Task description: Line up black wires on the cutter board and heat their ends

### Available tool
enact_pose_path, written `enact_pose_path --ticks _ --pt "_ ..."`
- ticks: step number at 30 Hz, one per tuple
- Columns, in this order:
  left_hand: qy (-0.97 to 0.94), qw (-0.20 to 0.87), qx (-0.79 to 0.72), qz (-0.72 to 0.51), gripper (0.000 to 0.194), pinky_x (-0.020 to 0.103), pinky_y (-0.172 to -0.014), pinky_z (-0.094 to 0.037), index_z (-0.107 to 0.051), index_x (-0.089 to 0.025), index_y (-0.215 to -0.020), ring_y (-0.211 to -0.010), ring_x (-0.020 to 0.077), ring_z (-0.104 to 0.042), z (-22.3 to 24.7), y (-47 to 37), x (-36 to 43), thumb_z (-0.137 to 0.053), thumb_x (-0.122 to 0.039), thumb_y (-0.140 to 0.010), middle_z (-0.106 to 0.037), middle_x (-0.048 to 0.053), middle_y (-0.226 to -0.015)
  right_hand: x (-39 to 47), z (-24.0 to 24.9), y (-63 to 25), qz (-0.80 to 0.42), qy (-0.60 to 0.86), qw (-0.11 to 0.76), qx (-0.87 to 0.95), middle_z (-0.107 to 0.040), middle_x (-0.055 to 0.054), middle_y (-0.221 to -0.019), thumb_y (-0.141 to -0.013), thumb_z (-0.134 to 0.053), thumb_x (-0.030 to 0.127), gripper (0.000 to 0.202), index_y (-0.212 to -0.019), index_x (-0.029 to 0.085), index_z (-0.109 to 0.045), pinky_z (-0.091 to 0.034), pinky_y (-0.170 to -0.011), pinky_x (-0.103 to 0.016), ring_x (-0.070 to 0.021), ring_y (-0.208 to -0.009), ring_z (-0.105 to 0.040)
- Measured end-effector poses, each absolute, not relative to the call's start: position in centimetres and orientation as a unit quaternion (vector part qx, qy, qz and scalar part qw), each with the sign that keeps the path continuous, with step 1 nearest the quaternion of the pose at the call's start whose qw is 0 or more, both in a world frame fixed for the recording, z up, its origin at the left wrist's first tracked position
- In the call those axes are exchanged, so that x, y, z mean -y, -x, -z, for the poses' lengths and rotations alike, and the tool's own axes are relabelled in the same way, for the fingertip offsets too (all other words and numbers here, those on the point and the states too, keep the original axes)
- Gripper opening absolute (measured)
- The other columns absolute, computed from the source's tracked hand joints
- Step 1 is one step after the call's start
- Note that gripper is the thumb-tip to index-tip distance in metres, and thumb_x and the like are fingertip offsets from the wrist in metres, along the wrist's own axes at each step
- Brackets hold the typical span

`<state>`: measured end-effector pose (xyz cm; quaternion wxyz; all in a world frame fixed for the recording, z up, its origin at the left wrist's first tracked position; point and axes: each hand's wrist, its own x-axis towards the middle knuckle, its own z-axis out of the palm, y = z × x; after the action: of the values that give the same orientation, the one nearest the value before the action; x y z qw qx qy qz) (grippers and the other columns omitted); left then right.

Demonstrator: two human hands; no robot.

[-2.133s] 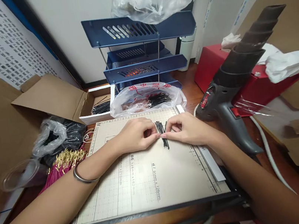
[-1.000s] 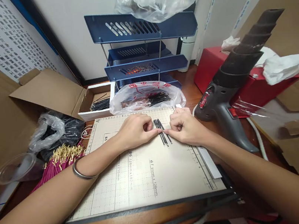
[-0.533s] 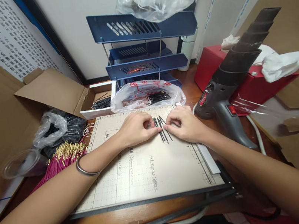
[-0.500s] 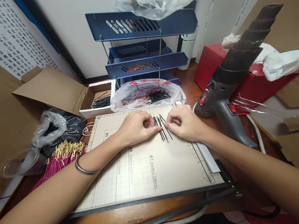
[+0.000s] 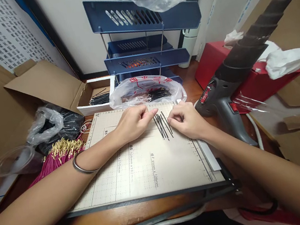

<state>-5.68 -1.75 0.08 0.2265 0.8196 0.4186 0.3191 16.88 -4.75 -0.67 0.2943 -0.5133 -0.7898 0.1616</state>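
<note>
Several thin black sticks [image 5: 162, 126] lie loosely side by side on the cream gridded board [image 5: 136, 174]. At their left rests my left hand [image 5: 138, 121], its fingers curled in and the thumb pointing toward the sticks' upper ends; whether anything is inside is hidden. My right hand [image 5: 184, 119] is just right of the sticks, thumb and forefinger pinched together close to the rightmost one. Whatever it may hold is too small to make out.
Behind the board are a plastic bag [image 5: 146, 90] and a white box [image 5: 99, 93], both with black sticks. Left lie gold-tipped magenta pieces [image 5: 62, 152] and a clear cup [image 5: 19, 162]. A heat gun [image 5: 224, 82] stands right, before a red box [image 5: 211, 60]. Blue shelves [image 5: 146, 61] rise behind.
My left hand has drawn back slightly from the sticks, its thumb now raised. My right hand has shifted a little right. The sticks are spread somewhat differently, and the view has tilted slightly.
</note>
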Motion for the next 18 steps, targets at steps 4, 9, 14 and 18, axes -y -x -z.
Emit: enact_pose_path --ticks 4,9,14,18 --pt "-0.864 0.186 -0.404 -0.236 0.044 0.034 -0.068 -0.032 -0.055 -0.019 -0.064 -0.063 0.0156 -0.048 -0.6 5.7 1.9 -0.054 -0.045 -0.1 -0.059 0.002 -0.063 4.8 0.6 -16.8 -0.153 0.526 0.287 0.785 -0.058 -0.002 -0.062 -0.082 -0.057 0.025 0.022 -0.061 0.019 -0.062 -0.03 -0.085 -0.041 -0.019 -0.076 -0.048" --pt "-0.889 0.132 -0.398 -0.186 0.043 0.035 -0.077 -0.035 -0.064 -0.018 -0.076 -0.077 0.0207 -0.058 -0.7 5.6 2.3 -0.07 -0.059 -0.09 -0.07 0.005 -0.079 4.9 0.4 -17.0 -0.15 0.485 0.269 0.819 -0.056 -0.002 -0.065 -0.085 -0.058 0.026 0.023 -0.066 0.021 -0.071 -0.029 -0.091 -0.044 -0.0208 -0.082 -0.047" --pt "-0.896 0.067 -0.403 -0.174 0.061 0.041 -0.087 -0.036 -0.063 -0.018 -0.08 -0.088 0.027 -0.061 -0.8 5.1 3.0 -0.071 -0.079 -0.08 -0.07 0.007 -0.087 5.1 0.1 -17.6 -0.178 0.434 0.219 0.855 -0.057 -0.003 -0.076 -0.089 -0.059 0.029 0.027 -0.099 0.028 -0.084 -0.028 -0.095 -0.047 -0.0237 -0.091 -0.047" --pt "-0.886 0.073 -0.43 -0.157 0.045 0.043 -0.089 -0.036 -0.066 -0.018 -0.085 -0.095 0.0295 -0.063 -1.0 5.2 3.1 -0.07 -0.062 -0.088 -0.072 0.009 -0.096 5.1 0.2 -17.5 -0.177 0.439 0.232 0.85 -0.059 -0.004 -0.082 -0.09 -0.054 0.025 0.03 -0.102 0.028 -0.082 -0.03 -0.098 -0.048 -0.025 -0.095 -0.05"
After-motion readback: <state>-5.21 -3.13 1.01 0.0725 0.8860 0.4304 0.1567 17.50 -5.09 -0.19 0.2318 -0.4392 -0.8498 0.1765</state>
